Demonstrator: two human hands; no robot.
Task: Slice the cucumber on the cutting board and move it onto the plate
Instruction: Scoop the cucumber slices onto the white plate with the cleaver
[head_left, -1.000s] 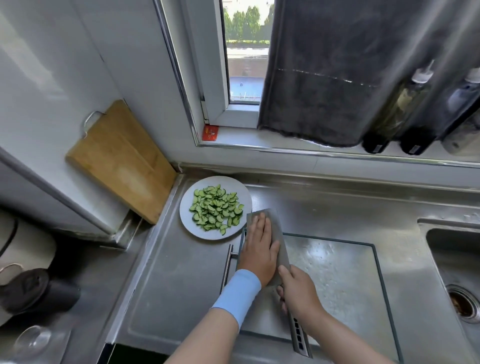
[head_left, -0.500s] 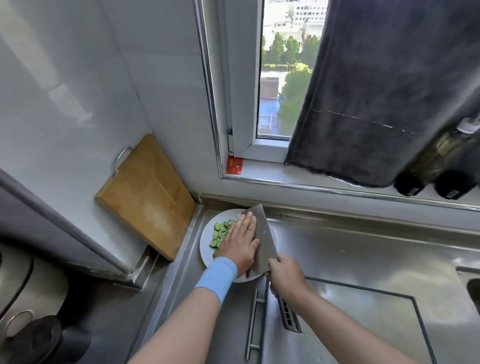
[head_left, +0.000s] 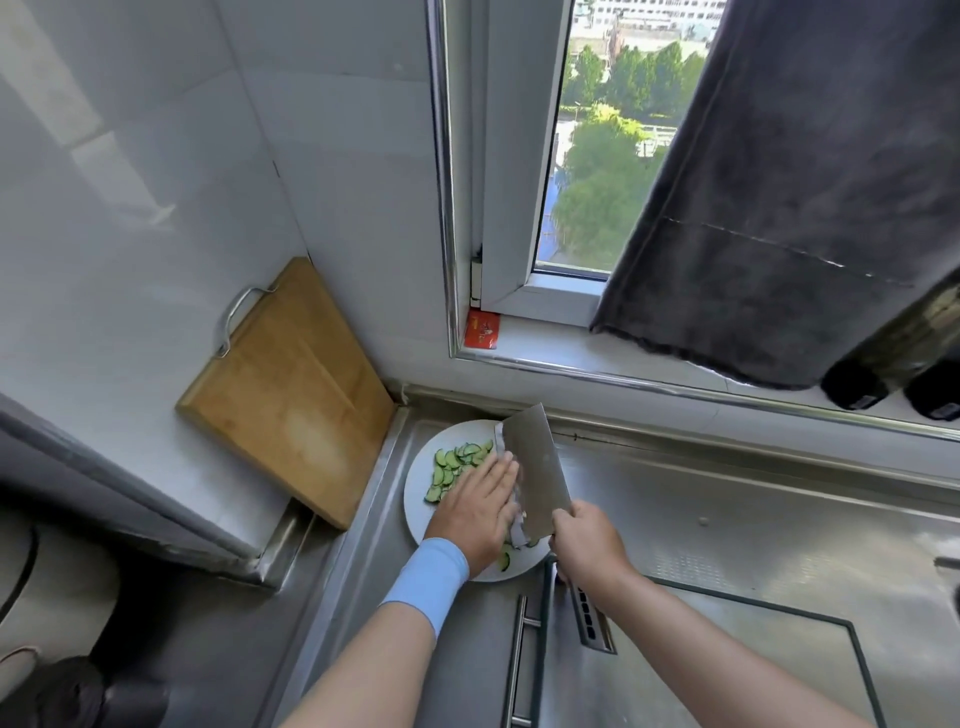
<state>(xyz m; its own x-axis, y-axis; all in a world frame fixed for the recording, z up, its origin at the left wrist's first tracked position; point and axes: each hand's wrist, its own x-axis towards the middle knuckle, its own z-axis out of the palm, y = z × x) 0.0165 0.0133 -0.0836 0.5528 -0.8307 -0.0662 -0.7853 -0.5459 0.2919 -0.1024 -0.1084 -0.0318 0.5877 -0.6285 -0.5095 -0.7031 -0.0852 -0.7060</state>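
Late stage of the transfer step. The cucumber slices (head_left: 457, 467) lie heaped on the white plate (head_left: 415, 499), which sits in the far left corner of the steel surface (head_left: 727, 530), just beside the raised left edge. No whole cucumber is visible, so slicing appears complete; what seems left is clearing the last pieces off the cleaver (head_left: 535, 467) and withdrawing it. The cleaver is held tilted over the plate, its broad blade facing the left hand. A few slices show at the near rim of the plate, under the blade's lower edge.

Left hand (head_left: 475, 512): fingers (head_left: 501, 475) extended, flat and close together, not curled around anything; they rest against the blade's left face, and the palm covers part of the pile. It grips nothing. Right hand (head_left: 587, 540): closed around the cleaver's handle, which the fist hides almost entirely.

A wooden board (head_left: 291, 395) leans against the wall off the left edge, apart from the plate. The cutting area to the near right of the plate shows no slices in the part visible
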